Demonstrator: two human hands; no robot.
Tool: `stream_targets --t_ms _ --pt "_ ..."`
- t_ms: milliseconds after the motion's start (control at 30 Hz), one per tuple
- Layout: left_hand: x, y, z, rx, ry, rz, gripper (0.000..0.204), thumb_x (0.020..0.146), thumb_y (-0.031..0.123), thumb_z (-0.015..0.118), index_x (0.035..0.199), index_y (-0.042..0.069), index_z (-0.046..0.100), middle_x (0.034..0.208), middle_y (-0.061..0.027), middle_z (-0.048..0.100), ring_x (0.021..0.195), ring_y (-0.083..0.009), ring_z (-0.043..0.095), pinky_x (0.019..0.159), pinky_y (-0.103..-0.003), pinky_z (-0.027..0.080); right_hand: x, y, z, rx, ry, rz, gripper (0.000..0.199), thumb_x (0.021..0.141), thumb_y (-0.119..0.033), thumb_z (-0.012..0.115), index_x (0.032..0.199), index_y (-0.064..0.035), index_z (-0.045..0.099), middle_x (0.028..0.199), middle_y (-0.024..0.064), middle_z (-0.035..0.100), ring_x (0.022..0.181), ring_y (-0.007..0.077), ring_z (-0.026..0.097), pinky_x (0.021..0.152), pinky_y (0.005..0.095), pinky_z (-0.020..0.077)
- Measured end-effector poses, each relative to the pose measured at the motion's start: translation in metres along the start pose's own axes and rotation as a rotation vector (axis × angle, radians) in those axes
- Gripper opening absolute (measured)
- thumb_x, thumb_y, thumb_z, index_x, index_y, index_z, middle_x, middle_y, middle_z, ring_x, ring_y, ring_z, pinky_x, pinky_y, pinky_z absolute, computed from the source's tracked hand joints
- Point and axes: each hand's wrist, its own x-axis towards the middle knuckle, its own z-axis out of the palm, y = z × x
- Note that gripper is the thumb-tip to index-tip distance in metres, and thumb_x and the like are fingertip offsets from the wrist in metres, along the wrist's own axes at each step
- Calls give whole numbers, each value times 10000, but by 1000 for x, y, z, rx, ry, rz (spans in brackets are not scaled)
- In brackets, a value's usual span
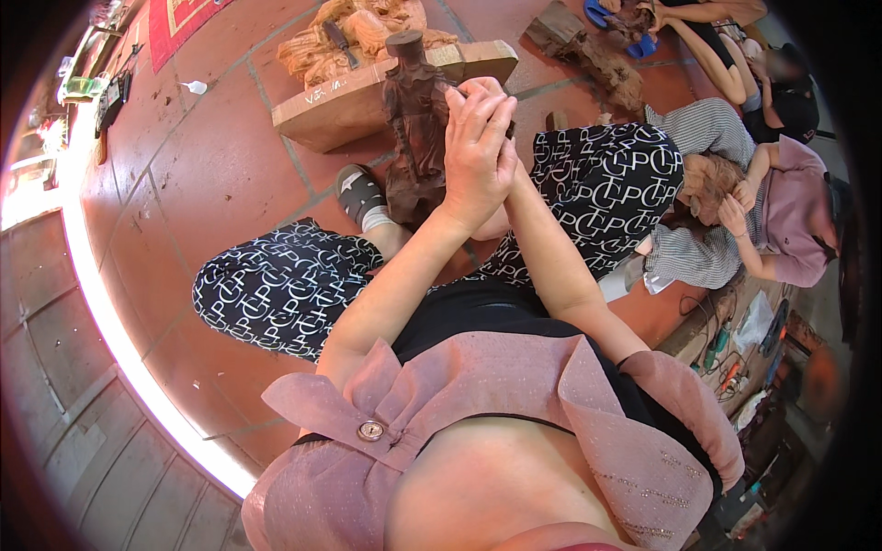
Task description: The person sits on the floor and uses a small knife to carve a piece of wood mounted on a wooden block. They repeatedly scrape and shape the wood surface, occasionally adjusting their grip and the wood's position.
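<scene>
- Pale block (322,121): approx. 11 o'clock
- Dk statue (411,138): upright, approx. 12 o'clock, in front of block, just beside hands
- L hand (475,165): fingers bent, pressed tog. over R hand (481,85); R fingers mostly hidden, can't tell grip

The left hand (479,156) hides part of the dark figure (412,101), while the top edge crops the orange carving (372,29).

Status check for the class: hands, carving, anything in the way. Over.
Hands close together at dark carved figure, grip unclear. Figure upright, partly hidden by them. Pale wooden block behind it.
</scene>
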Motion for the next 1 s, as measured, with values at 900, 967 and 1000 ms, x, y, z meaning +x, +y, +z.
stream_targets --t_ms 900,967,1000 --pt "1 -3 -9 -48 -156 -17 598 728 65 638 1303 22 477 1351 -173 445 1308 -351 352 1066 -434 291 17 -1 -1 88 -12 111 183 872 -125 581 997 -15 504 912 60 531 861 147 533 735 270 457" --pt "3 -2 -9 -24 -161 -16 600 727 76 643 1302 22 480 1352 -172 446 1308 -349 351 1067 -433 290 19 0 -1 97 -13 117 179 873 -123 579 995 -16 502 911 59 529 860 147 532 734 270 456" --pt "4 -2 -8 -13 -164 -16 600 727 81 646 1301 22 481 1352 -171 446 1308 -349 351 1068 -432 289 20 0 -2 99 -14 118 177 873 -121 578 994 -17 501 910 59 529 859 146 532 733 270 456"
